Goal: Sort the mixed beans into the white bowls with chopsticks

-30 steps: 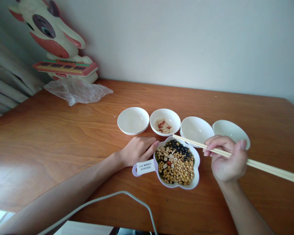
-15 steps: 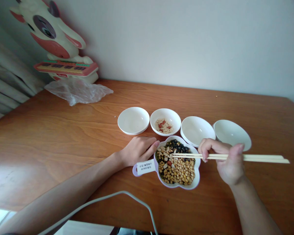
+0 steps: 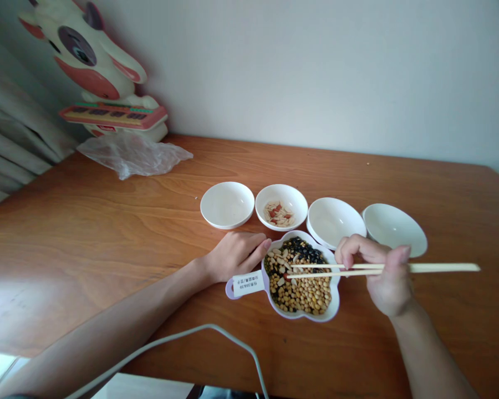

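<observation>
My right hand is closed around a pair of pale wooden chopsticks. Their tips are spread apart over the mixed beans and seeds, one tip close to a reddish peanut. The mix lies in a white, flower-shaped bowl with a purple handle and a paper label. My left hand has curled fingers and grips the bowl's left rim, its thumb along the edge. Just behind stands a small white bowl holding pale seeds and reddish nuts.
Three other white bowls share the row: one at the left, one right of centre, one far right. A clear plastic bag lies by a cow-shaped toy keyboard. A white cable loops across the front.
The chopstick tips have spread apart; the lower one has swung down toward the reddish peanut. My right hand has shifted only slightly. My left hand stays on the bowl's rim.
</observation>
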Tool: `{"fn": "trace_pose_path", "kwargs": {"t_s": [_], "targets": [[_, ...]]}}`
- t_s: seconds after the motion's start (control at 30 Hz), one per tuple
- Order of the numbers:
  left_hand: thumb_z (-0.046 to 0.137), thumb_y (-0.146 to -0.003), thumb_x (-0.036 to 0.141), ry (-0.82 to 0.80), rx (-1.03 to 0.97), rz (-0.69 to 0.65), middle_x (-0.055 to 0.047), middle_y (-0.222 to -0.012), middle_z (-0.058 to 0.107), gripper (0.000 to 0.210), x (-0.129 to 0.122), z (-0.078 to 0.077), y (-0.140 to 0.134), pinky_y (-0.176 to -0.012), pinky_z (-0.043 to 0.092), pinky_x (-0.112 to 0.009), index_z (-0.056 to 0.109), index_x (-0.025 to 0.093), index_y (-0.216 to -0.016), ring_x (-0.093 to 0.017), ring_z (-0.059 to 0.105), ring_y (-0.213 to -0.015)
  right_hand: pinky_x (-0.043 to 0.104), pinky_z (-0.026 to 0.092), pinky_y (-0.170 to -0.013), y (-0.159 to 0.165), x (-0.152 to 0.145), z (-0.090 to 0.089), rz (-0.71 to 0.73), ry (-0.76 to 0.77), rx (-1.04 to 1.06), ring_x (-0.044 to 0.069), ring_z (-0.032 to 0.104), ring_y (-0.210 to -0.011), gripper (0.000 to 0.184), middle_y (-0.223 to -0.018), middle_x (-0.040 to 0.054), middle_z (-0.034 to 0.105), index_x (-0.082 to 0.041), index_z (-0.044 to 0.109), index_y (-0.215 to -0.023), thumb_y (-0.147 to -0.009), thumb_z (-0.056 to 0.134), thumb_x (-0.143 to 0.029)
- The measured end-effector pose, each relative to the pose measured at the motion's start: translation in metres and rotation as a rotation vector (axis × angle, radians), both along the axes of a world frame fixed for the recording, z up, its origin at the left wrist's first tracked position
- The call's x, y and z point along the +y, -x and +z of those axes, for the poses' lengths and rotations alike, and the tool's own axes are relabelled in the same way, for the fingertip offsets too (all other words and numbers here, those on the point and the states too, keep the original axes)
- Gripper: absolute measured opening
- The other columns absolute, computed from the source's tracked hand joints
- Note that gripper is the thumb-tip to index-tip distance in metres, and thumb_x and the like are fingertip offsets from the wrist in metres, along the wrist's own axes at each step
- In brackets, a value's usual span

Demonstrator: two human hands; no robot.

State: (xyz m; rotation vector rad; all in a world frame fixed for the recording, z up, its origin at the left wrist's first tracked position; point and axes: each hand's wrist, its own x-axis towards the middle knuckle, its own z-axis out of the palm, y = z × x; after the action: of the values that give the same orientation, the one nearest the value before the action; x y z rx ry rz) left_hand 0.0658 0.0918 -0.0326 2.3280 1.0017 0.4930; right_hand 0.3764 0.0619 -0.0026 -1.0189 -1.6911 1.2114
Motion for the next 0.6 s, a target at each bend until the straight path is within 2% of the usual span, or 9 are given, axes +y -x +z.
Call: {"fn": "trace_pose_path", "kwargs": {"t_s": [0.17, 0.37, 0.6], "targets": [[0.028, -0.112, 0.037, 0.004, 0.004, 0.0, -0.001, -0.076, 0.059, 0.04, 0.0004, -0.0011, 0.0003, -0.068, 0.037, -0.029, 0.047, 0.019, -0.082, -0.013, 0.05, -0.066, 0.037, 0.039, -0.064, 0.0034, 0.0011, -0.001, -0.01, -0.083, -0.002, 0.02, 0.05, -0.066, 0.078, -0.07, 0.0031, 0.055, -0.023, 0.053, -0.074, -0.095, 0.004, -0.08], [0.029, -0.112, 0.036, 0.002, -0.02, 0.001, 0.0, -0.074, 0.056, 0.039, 0.0004, -0.0007, -0.0001, -0.066, 0.037, -0.029, 0.045, 0.019, -0.081, -0.013, 0.049, -0.065, 0.037, 0.042, -0.068, 0.0025, 0.001, -0.0059, 0.039, -0.125, -0.085, 0.021, 0.054, -0.069, 0.079, -0.072, 0.0041, 0.057, -0.023, 0.06, -0.076, -0.099, 0.004, -0.074], [0.029, -0.112, 0.036, 0.004, -0.016, 0.0, 0.0, -0.073, 0.056, 0.039, -0.0001, 0.0, 0.0, -0.065, 0.036, -0.029, 0.045, 0.019, -0.08, -0.012, 0.049, -0.064, 0.034, 0.043, -0.063, 0.0063, -0.0032, -0.0027, -0.045, -0.146, -0.083, 0.018, 0.057, -0.064, 0.074, -0.067, 0.0036, 0.063, -0.023, 0.067, -0.073, -0.107, 0.013, -0.06]]}}
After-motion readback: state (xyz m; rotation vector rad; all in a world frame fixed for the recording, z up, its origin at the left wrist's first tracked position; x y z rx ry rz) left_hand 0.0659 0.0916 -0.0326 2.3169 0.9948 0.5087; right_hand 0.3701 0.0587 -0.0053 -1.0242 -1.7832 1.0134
